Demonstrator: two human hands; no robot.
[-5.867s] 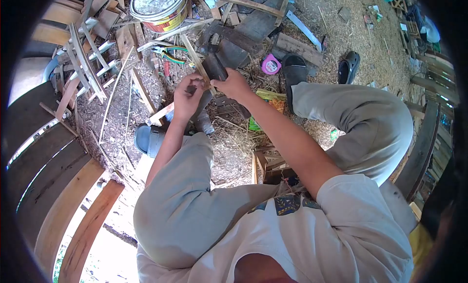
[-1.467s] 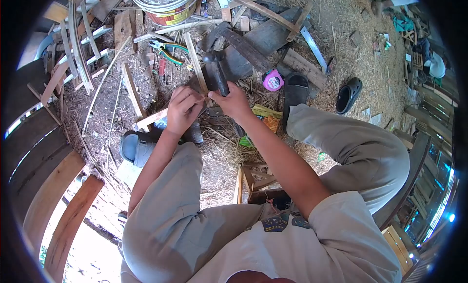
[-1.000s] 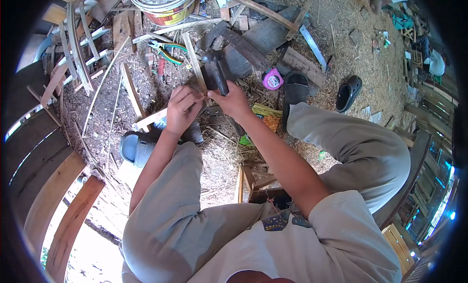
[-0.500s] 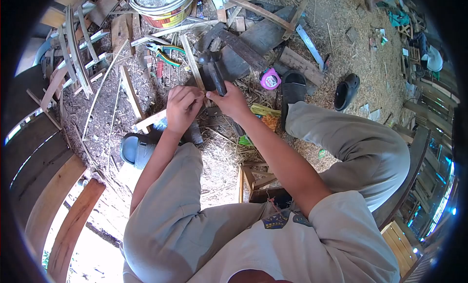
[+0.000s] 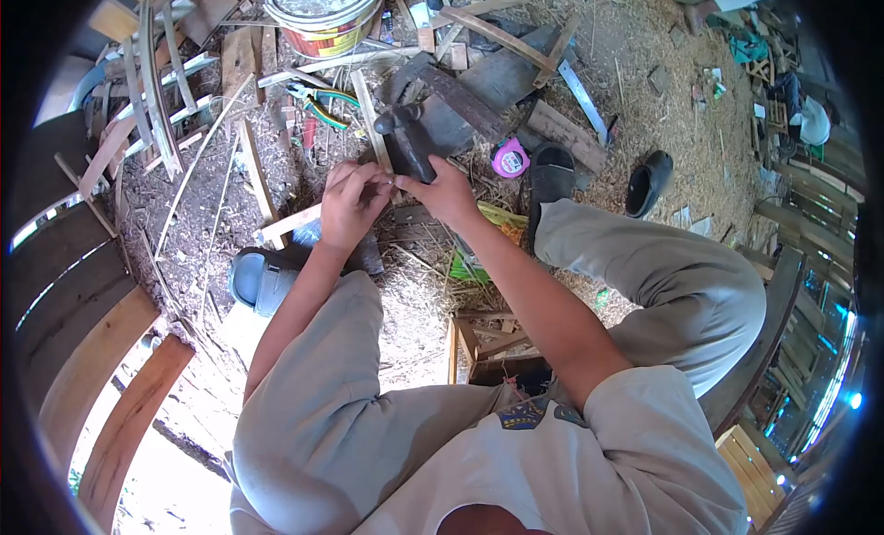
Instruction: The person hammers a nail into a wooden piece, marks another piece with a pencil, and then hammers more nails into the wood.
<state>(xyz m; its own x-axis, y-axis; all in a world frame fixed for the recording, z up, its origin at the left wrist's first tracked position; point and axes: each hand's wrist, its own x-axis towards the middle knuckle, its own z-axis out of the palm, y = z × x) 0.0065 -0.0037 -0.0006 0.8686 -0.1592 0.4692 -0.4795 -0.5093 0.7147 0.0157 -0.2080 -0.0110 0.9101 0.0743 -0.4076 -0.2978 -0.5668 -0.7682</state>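
Observation:
My left hand (image 5: 350, 203) is closed in a pinch at the lower end of a thin wooden strip (image 5: 370, 116); whatever is between its fingertips is too small to make out. My right hand (image 5: 444, 192) is wrapped round the dark handle of a hammer (image 5: 412, 144), its thumb and fingertips meeting my left fingertips. The hammer's head points away from me, just right of the strip. Under and beyond the hammer lie dark boards (image 5: 497, 79). Pliers with green and yellow handles (image 5: 322, 102) rest on the ground left of the strip.
A pink tape measure (image 5: 509, 158) lies right of the hammer, near my sandalled foot (image 5: 552, 176). A bucket (image 5: 325, 19) stands at the top. A saw blade (image 5: 583, 100), a loose clog (image 5: 649, 183), wood pieces (image 5: 258, 171) and a small wooden frame (image 5: 488, 342) surround my legs.
The hammer's handle has tilted and lowered slightly in my right hand, and my left fingers have shifted a little at the strip's end. The view has moved slightly.

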